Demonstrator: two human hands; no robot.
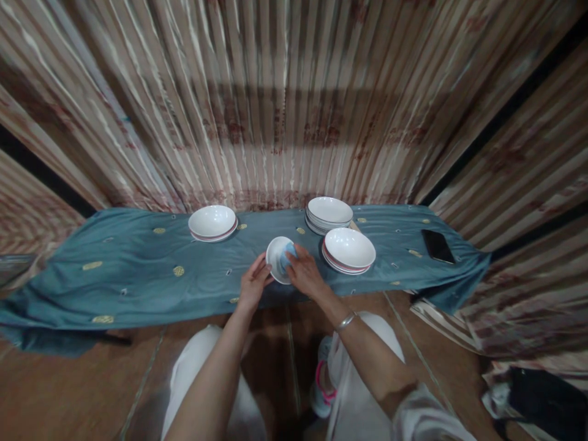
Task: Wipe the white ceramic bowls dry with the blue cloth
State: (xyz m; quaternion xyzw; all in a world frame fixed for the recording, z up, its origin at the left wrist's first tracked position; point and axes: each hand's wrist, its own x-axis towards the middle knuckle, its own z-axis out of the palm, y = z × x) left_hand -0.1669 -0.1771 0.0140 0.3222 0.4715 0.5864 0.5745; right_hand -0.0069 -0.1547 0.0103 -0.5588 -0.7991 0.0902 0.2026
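Observation:
A small white bowl (274, 252) is held over the front part of the cloth-covered table, its inside turned up towards me. My left hand (255, 280) grips the bowl's left rim. Pressed against the inside right of the bowl is a light blue cloth (287, 253), with the fingers of my right hand (303, 269) closed on it. The fingers hide part of the cloth and of the bowl's right rim. Nearest to my right hand stands a stack of white bowls with reddish rims (350, 250).
A blue-green tablecloth (138, 263) covers the long table. Another stack of white dishes (329, 211) stands behind on the right, and white bowls (212, 222) sit on the left. A black phone (438, 246) lies near the right end. Pleated curtains (275, 122) hang behind.

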